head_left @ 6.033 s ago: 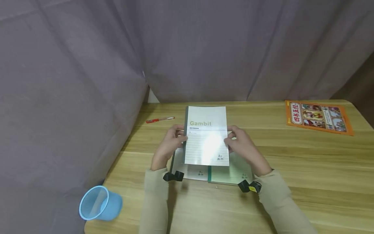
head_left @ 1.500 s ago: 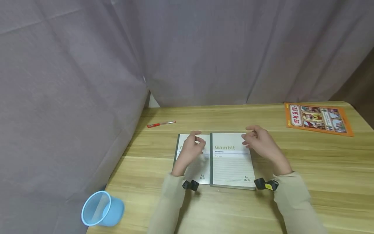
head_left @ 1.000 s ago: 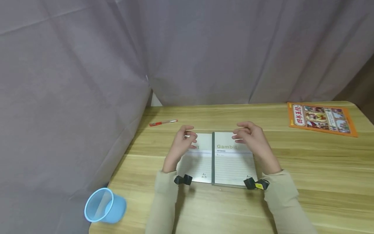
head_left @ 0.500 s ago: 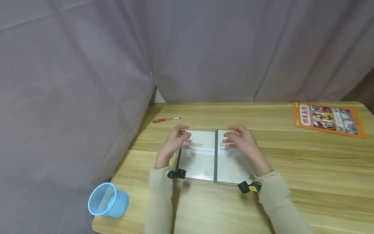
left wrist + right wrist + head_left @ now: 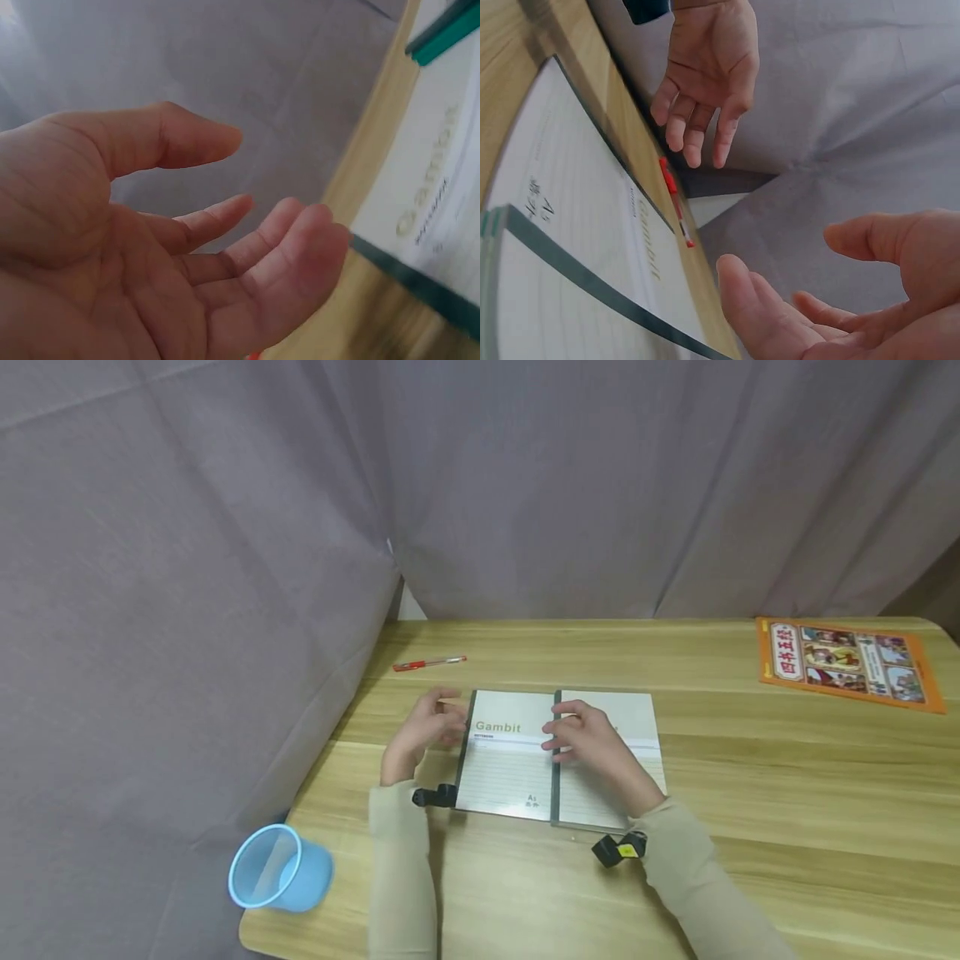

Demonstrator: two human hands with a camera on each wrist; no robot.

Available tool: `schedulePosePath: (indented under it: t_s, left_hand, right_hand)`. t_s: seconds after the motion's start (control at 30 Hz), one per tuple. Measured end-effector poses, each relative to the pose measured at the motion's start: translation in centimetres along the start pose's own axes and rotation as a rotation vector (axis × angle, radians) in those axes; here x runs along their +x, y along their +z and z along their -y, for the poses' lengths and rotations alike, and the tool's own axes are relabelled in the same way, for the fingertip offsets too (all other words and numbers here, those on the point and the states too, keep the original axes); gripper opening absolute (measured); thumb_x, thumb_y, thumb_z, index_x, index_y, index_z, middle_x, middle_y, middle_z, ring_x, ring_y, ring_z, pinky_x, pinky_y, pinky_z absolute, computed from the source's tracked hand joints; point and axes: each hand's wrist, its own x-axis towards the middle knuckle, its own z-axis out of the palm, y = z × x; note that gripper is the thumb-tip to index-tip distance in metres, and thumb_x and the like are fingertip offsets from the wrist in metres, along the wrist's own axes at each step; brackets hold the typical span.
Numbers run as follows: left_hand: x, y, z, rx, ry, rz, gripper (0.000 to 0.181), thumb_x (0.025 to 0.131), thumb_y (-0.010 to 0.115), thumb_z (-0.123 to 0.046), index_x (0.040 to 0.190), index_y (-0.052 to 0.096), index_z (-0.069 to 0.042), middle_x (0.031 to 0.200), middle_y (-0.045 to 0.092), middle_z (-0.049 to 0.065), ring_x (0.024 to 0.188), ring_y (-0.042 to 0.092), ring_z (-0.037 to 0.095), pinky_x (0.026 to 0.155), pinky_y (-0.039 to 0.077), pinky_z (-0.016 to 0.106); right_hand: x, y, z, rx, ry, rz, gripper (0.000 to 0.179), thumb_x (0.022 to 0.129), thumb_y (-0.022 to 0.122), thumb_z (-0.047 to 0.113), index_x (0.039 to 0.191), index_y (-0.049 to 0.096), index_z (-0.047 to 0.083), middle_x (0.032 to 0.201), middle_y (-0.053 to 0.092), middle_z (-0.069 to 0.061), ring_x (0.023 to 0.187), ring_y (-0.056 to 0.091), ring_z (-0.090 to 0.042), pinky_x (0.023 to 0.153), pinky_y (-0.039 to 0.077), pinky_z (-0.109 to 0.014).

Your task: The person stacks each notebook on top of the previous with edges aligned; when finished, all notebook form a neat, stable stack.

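Two piles of white Gambit notebooks with dark green spines lie side by side on the wooden table, the left notebook (image 5: 502, 772) and the right notebook (image 5: 637, 714). In the right wrist view, several stacked spines show under the right notebook (image 5: 562, 315). My left hand (image 5: 426, 731) is just beyond the left notebook's spine, fingers loosely bent and holding nothing. My right hand (image 5: 592, 743) hovers over the right notebook, its fingertips overlapping the spine, with nothing in its grasp. Palm and parted thumb show in the left wrist view, where the left hand (image 5: 195, 232) is apart from the notebook.
A red pen (image 5: 429, 663) lies behind the notebooks to the left. An orange picture book (image 5: 847, 662) is at the far right. The blue bin (image 5: 307, 872) stands by the front left corner. Grey curtain (image 5: 525, 493) borders the table's back and left.
Six seconds ago both hands held a white notebook above a green one; now a white notebook covers the right pile. Lately both hands have shifted left, empty, and the left has cleared the left notebook.
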Motion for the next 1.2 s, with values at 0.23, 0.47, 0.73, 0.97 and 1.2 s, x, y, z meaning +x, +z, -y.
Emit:
schedulePosePath:
  t_s: [0.23, 0.47, 0.73, 0.97, 1.2]
  left_hand:
    - [0.3, -0.6, 1.8, 0.023, -0.060, 0.011, 0.053, 0.096, 0.061, -0.003, 0.145, 0.043, 0.006, 0.120, 0.059, 0.026, 0.100, 0.065, 0.042, 0.083, 0.058, 0.049]
    - [0.8, -0.5, 3.0, 0.043, -0.125, 0.013, 0.049, 0.096, 0.061, -0.001, 0.142, 0.046, 0.007, 0.124, 0.061, 0.026, 0.096, 0.068, 0.034, 0.081, 0.059, 0.043]
    - [1.0, -0.1, 2.9, 0.074, -0.162, 0.008, 0.046, 0.097, 0.060, -0.003, 0.139, 0.048, 0.007, 0.109, 0.065, 0.024, 0.089, 0.068, 0.030, 0.075, 0.060, 0.038]
    - [1.3, 0.4, 2.2, 0.153, -0.171, -0.019, 0.047, 0.093, 0.060, 0.001, 0.138, 0.049, 0.010, 0.107, 0.063, 0.021, 0.089, 0.065, 0.027, 0.078, 0.059, 0.037]
    - [1.6, 1.0, 2.1, 0.330, -0.119, -0.014, 0.045, 0.088, 0.062, 0.002, 0.130, 0.055, 0.015, 0.105, 0.063, 0.021, 0.079, 0.061, 0.023, 0.072, 0.055, 0.033]
  right_hand:
    - [-0.2, 1.3, -0.5, -0.069, 0.003, 0.025, 0.054, 0.099, 0.049, 0.007, 0.145, 0.032, -0.014, 0.127, 0.058, -0.036, 0.103, 0.068, -0.038, 0.085, 0.058, -0.043]
    - [-0.4, 2.4, -1.1, -0.076, 0.041, 0.025, 0.060, 0.097, 0.052, 0.008, 0.148, 0.028, -0.013, 0.127, 0.059, -0.033, 0.110, 0.064, -0.042, 0.086, 0.058, -0.042]
    - [-0.5, 2.4, -1.0, -0.134, 0.091, 0.020, 0.063, 0.099, 0.054, 0.018, 0.150, 0.028, -0.008, 0.133, 0.056, -0.033, 0.106, 0.067, -0.040, 0.091, 0.056, -0.043]
    - [-0.4, 2.6, -0.6, -0.150, 0.102, 0.022, 0.065, 0.100, 0.056, 0.020, 0.149, 0.028, -0.010, 0.137, 0.049, -0.039, 0.108, 0.066, -0.044, 0.094, 0.054, -0.045]
    - [-0.3, 3.1, -0.6, -0.149, 0.128, 0.038, 0.061, 0.100, 0.056, 0.020, 0.148, 0.031, -0.009, 0.136, 0.051, -0.037, 0.108, 0.066, -0.044, 0.096, 0.053, -0.047]
